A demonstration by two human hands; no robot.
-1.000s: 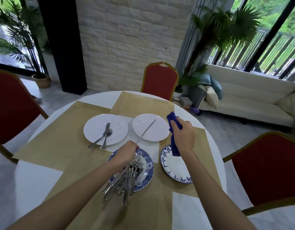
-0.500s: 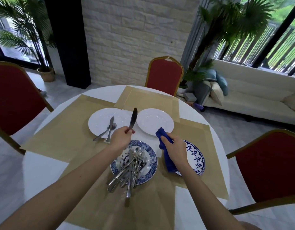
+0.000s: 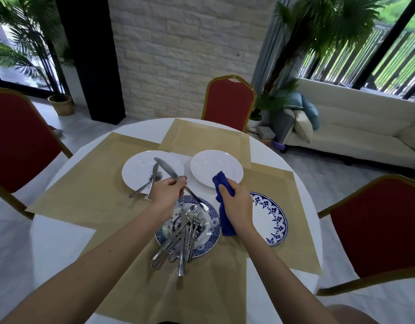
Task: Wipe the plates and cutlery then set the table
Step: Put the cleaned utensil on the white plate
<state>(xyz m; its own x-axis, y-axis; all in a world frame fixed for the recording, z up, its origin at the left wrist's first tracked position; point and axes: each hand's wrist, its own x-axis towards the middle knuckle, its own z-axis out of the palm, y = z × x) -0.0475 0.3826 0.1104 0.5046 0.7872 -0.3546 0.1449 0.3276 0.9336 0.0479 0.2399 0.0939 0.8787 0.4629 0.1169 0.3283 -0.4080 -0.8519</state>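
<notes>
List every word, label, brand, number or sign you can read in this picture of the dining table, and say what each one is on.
None can be read.
The near patterned plate and the right patterned plate carry only blue ornament, no letters.
The left white plate, the right white plate, the blue cloth and the placemats show no print.
Any maker's stamp on the knife in the left hand is too small to tell.

Round white table [image 3: 61, 242], overlapping tan placemats [image 3: 89, 195] across it, white plates [image 3: 136, 168] and blue-patterned plates [image 3: 275, 220] on top.
</notes>
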